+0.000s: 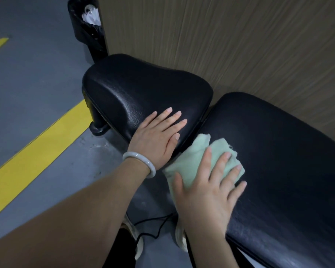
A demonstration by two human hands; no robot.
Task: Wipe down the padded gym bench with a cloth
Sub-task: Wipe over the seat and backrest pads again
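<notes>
Your right hand (209, 192) lies flat, fingers straight and spread, pressing a pale green cloth (197, 157) onto the near end of the long black back pad (278, 151) of the gym bench, just beside the gap that divides it from the seat pad (139, 89). Your left hand (159, 136), a pale bangle (138, 163) at the wrist, rests open and flat on the seat pad's near edge, most likely to brace you while the other hand rubs. The cloth is bunched under the palm, with one corner reaching toward the gap, which suggests the seam between the pads is being worked. The bench stands close against a wood-grain wall (240, 35), so the far edge will probably be awkward to reach. In the corner beyond the seat, a black bin (85, 31) lined with a dark bag holds something white and crumpled. Yellow floor stripes (37, 149) run alongside.
</notes>
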